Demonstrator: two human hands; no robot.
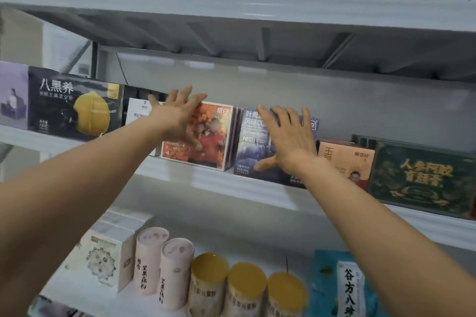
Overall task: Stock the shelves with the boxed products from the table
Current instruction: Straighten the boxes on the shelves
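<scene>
Pushing: left hand [177, 116], fingers spread flat on orange-red cardboard box [206, 136]; right hand [288, 139] likewise on blue-purple cardboard box [253, 147].
Risk: uneven shove tips boxes off white shelf edge [231, 185].

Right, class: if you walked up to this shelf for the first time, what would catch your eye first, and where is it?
First, the two bare hands spread flat on the middle shelf: the left hand on an orange box, the right hand on a blue box beside it. Next, the big dark box with a yellow fruit at far left, and the yellow-lidded tubes on the shelf below.
</scene>
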